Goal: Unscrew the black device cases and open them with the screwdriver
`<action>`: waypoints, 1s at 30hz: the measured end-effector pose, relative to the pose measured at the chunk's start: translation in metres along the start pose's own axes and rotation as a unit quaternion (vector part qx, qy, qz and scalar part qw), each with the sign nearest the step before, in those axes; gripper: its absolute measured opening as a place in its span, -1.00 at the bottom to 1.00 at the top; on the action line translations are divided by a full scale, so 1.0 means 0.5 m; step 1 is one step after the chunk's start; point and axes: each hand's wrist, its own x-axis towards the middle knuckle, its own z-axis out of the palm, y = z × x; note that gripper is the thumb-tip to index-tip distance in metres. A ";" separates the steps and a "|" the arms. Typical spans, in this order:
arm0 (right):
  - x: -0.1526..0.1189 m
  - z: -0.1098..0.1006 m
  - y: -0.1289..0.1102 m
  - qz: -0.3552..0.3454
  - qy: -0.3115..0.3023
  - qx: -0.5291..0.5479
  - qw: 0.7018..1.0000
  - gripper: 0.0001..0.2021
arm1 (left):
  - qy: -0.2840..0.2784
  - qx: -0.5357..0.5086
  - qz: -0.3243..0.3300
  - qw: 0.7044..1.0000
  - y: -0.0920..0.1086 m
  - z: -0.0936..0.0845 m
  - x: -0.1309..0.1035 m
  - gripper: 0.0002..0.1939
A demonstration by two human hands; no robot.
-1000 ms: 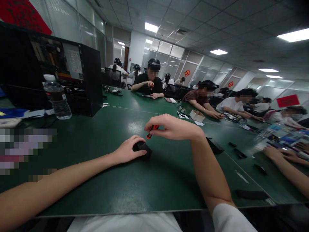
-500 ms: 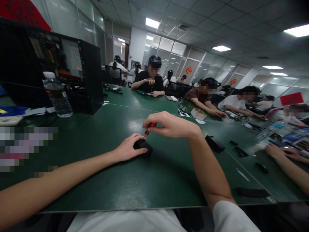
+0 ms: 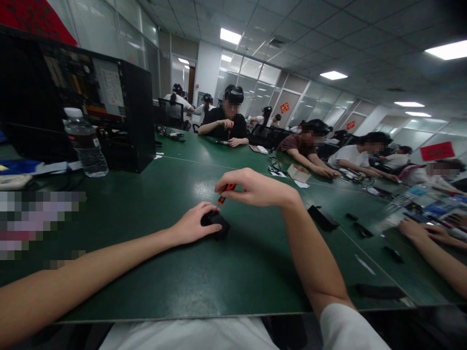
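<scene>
On the green table [image 3: 175, 272] in front of me stands a small black box-shaped part [image 3: 219, 225]. My left hand [image 3: 193, 223] grips it from the left, thumb along the near side and fingers over the far side. Above it, my right hand [image 3: 251, 188] is closed around the red-and-black handle of a screwdriver [image 3: 221, 200]. The screwdriver's thin shaft slants down to the top of the black part. Where exactly its tip sits is hidden by my left fingers and too dark to make out.
At the left stand a water bottle [image 3: 85, 146] and an open computer case [image 3: 136, 116]. To the right lie a black block [image 3: 323, 217], small black pieces [image 3: 363, 230] and a black strip [image 3: 381, 291]. A small open carton [image 3: 298, 172] stands farther back. Co-workers sit across and at the right.
Both hands, the black part and the screwdriver keep almost the same place and grip. The view has shifted very slightly.
</scene>
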 end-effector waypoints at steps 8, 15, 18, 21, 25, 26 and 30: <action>0.002 -0.001 -0.001 0.003 0.003 0.000 1.000 -0.88 | 0.006 -0.001 0.003 1.000 0.000 0.000 0.000 -0.48; 0.001 -0.001 -0.002 0.005 0.000 -0.001 1.000 -0.87 | 0.001 0.005 -0.001 1.000 -0.002 0.000 -0.001 -0.48; 0.000 0.000 -0.001 0.003 0.002 -0.002 1.000 -0.87 | 0.007 0.004 0.004 1.000 -0.007 0.003 0.000 -0.47; 0.000 0.000 0.001 0.002 -0.001 -0.001 1.000 -0.87 | 0.010 0.004 0.004 1.000 -0.010 0.005 0.001 -0.45; 0.001 0.000 0.001 0.000 0.001 -0.003 1.000 -0.87 | 0.006 0.000 0.003 1.000 -0.010 0.005 0.001 -0.46; 0.001 0.000 0.000 0.002 0.000 -0.003 1.000 -0.87 | 0.005 -0.002 0.003 1.000 -0.009 0.005 0.001 -0.46; 0.002 0.000 -0.002 0.003 -0.005 -0.004 1.000 -0.87 | 0.003 0.000 0.005 1.000 -0.008 0.004 0.001 -0.47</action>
